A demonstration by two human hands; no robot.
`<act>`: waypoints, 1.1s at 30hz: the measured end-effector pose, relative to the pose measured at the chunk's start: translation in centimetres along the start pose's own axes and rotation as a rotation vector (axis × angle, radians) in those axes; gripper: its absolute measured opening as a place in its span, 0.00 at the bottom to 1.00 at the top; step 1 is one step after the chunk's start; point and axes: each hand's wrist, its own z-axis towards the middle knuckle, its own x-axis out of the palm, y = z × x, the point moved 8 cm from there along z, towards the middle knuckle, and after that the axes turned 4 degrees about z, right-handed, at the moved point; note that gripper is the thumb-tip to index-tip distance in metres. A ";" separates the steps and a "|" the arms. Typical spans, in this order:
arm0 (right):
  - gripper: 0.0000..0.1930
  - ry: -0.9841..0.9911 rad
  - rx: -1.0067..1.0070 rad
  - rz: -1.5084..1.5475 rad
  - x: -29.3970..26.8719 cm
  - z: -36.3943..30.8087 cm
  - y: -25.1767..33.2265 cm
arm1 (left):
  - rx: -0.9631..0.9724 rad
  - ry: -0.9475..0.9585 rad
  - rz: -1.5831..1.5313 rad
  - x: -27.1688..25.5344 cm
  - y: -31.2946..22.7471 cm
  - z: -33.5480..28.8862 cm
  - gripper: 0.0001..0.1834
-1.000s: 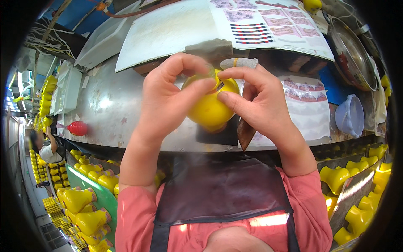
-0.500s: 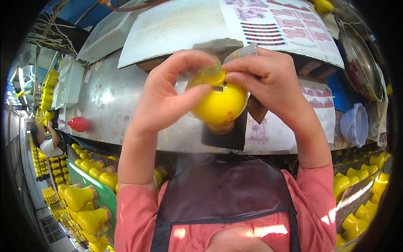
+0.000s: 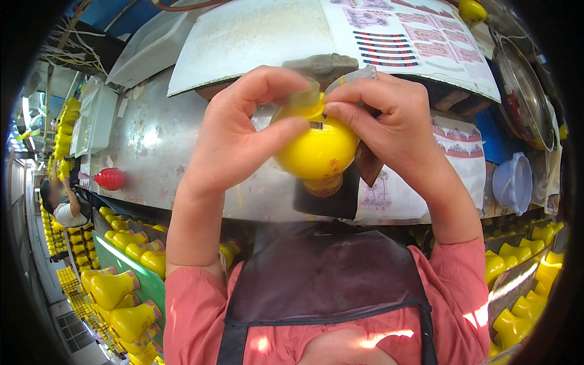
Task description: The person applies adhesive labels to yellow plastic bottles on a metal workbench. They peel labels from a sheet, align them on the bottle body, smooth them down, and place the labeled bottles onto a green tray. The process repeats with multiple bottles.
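A glossy, round-bodied yellow vase sits between my hands, its narrow patterned end toward me over a black pad. My left hand curves around its far end, thumb pressed on the body and fingers bent over the neck. A translucent greenish piece shows at the left fingertips; its kind is unclear. My right hand pinches at the neck beside a small dark label. Grey knitted cloth covers one right finger. Below that hand shows a dark pointed piece; whether it is held, I cannot tell.
Printed decal sheets lie on a white board ahead and on the metal table at right. A pale blue bucket stands right, a red ribbed object left. Yellow vases fill racks both sides; another person is far left.
The vase has shifted and tilted slightly between my hands. My left hand has edged a little left and up; the pinch of my right hand stays at the neck.
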 end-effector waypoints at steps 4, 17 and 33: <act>0.05 -0.009 0.030 0.041 0.1 0.1 0.0 | 0.011 0.026 0.021 -0.1 0.1 0.1 0.20; 0.07 -0.104 0.374 0.277 -0.2 -0.6 -1.3 | 0.043 0.088 0.045 0.0 0.0 0.4 0.20; 0.02 -0.160 0.227 -0.026 0.3 -1.5 2.0 | 0.039 0.002 0.030 0.0 -0.1 0.7 0.19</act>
